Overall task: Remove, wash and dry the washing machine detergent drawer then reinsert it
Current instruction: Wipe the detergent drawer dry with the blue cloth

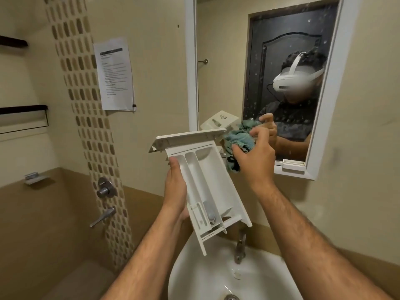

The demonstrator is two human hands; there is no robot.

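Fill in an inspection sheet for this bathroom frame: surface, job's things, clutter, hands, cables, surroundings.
Surface: white washbasin below the hands, with a metal tap.
Job's things: white detergent drawer held tilted over the basin, front panel up; teal cloth at its upper right edge.
Clutter: nothing seen.
Hands: left hand holds the drawer's left side; right hand grips the cloth.
Cables: a thin dark cable from the headset, seen only in the mirror.
Surroundings: tiled wall, printed sheet, wall valves, soap dish.

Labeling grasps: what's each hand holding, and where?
Left hand grips the drawer along its left side wall. Right hand holds a bunched cloth at the drawer's front panel.
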